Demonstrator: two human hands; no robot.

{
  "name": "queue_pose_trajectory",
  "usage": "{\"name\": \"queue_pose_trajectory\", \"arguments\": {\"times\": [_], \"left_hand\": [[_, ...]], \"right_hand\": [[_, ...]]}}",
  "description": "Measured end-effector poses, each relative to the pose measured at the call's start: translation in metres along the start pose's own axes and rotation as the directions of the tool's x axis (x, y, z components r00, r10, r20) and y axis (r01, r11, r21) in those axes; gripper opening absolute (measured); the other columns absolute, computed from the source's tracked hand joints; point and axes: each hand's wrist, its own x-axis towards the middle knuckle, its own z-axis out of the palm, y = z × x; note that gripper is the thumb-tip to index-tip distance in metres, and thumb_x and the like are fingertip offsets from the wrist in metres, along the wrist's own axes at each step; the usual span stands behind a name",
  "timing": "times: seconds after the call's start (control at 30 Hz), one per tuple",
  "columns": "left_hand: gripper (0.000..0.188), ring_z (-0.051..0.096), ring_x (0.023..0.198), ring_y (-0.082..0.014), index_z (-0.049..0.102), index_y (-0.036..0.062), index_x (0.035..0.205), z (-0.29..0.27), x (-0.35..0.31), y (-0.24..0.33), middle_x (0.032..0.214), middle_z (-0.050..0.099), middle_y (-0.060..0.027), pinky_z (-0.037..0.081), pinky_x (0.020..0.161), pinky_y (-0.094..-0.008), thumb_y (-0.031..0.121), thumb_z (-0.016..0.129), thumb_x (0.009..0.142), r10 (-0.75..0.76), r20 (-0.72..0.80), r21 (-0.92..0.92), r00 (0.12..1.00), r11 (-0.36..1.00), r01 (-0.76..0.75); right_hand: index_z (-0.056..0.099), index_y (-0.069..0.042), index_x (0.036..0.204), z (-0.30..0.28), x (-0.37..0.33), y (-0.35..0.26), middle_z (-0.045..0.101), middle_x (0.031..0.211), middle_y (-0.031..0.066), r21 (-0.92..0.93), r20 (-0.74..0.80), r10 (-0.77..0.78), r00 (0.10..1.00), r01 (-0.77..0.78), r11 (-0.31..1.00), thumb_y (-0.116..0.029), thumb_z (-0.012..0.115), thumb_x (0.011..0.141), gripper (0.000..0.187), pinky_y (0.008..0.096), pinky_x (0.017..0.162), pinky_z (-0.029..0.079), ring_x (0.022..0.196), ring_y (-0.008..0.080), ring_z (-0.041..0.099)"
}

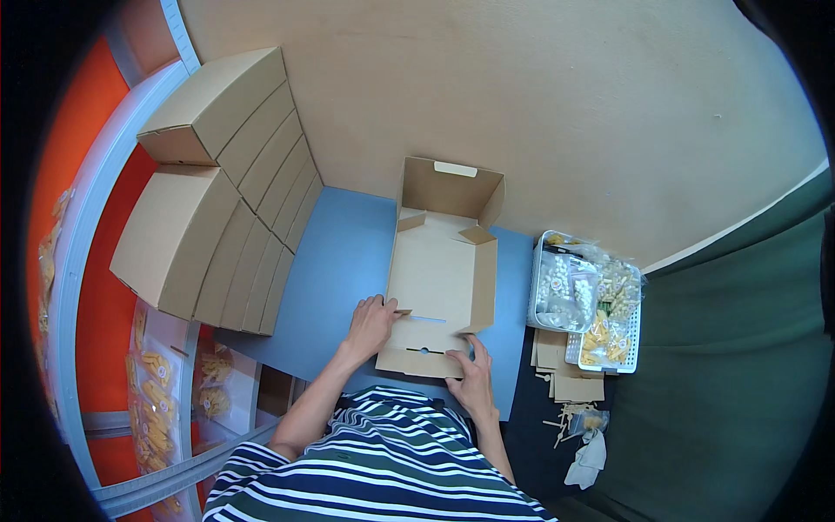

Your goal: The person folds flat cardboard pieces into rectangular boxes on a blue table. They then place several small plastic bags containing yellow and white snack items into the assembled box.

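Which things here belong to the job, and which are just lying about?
In the job:
- open cardboard box, touched by left hand and right hand
- blue table beneath
- stacked boxes, perhaps related

Apparently lying about:
- white baskets of bagged goods
- crumpled white item

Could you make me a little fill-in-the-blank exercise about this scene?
The cardboard box at the left hand and right hand is not closed but ____.
The table beneath it is coloured ____.
The stacked boxes stand on the person's ____ side.
The plastic baskets are coloured ____.
Missing words: open; blue; left; white.
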Motion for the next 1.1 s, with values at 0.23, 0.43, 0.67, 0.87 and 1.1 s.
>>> {"name": "queue_pose_trajectory", "arguments": {"times": [0.23, 0.43, 0.67, 0.87, 1.1], "left_hand": [[0.038, 0.056, 0.121, -0.0463, 0.068, 0.0017, 0.124, -0.025, 0.0, 0.012, 0.124, 0.059, -0.03, 0.045, 0.105, -0.055, 0.036, 0.059, 0.109, -0.017, 0.133, -0.068, 0.991, 0.997, 0.027], [0.048, 0.052, 0.133, -0.0448, 0.062, 0.0066, 0.147, -0.021, -0.001, -0.003, 0.136, 0.058, -0.0291, 0.038, 0.119, -0.0529, 0.04, 0.048, 0.114, -0.042, 0.22, -0.324, 0.975, 0.939, 0.114], [0.047, 0.06, 0.129, -0.0318, 0.058, 0.0098, 0.152, -0.022, -0.004, -0.026, 0.141, 0.064, -0.0178, 0.048, 0.112, -0.0444, 0.037, 0.05, 0.115, -0.059, 0.164, -0.697, 0.985, 0.699, 0.158], [0.082, 0.072, 0.114, -0.026, 0.054, 0.0091, 0.154, -0.023, -0.025, -0.008, 0.138, 0.068, -0.0181, 0.058, 0.101, -0.0386, 0.022, 0.095, 0.084, -0.109, 0.041, -0.824, 0.993, 0.558, 0.095], [0.076, 0.074, 0.114, -0.0297, 0.063, 0.0042, 0.141, -0.011, -0.032, 0.009, 0.126, 0.074, -0.0206, 0.059, 0.104, -0.041, 0.018, 0.099, 0.076, -0.184, -0.044, -0.692, 0.982, 0.714, 0.102]], "right_hand": [[0.075, -0.004, 0.112, 0.0, 0.021, 0.01, 0.051, 0.161, 0.024, 0.019, 0.028, -0.1, 0.995, 0.1, 0.995, 0.003, 0.077, 0.068, 0.045, 0.0514, 0.122, 0.036, 0.152, 0.0415, 0.046], [0.073, 0.0, 0.113, -0.007, 0.031, 0.017, 0.072, 0.137, 0.0221, 0.203, -0.054, -0.044, 0.998, 0.054, 0.978, 0.006, 0.079, 0.071, 0.042, 0.045, 0.108, 0.053, 0.129, 0.0348, 0.069], [0.07, 0.001, 0.113, 0.01, 0.045, 0.035, 0.071, 0.121, 0.0164, 0.452, -0.29, 0.259, 0.921, -0.106, 0.886, -0.002, 0.095, 0.076, 0.045, 0.0345, 0.092, 0.064, 0.107, 0.0244, 0.075], [0.066, 0.001, 0.106, 0.011, 0.05, 0.02, 0.05, 0.144, 0.0173, 0.418, -0.432, 0.393, 0.812, -0.206, 0.885, -0.01, 0.1, 0.074, 0.048, 0.0347, 0.086, 0.066, 0.131, 0.0273, 0.059], [0.072, 0.002, 0.101, 0.019, 0.051, 0.017, 0.042, 0.155, 0.0251, 0.472, -0.436, 0.414, 0.799, -0.189, 0.861, -0.014, 0.102, 0.072, 0.045, 0.0358, 0.092, 0.066, 0.123, 0.0321, 0.065]]}}
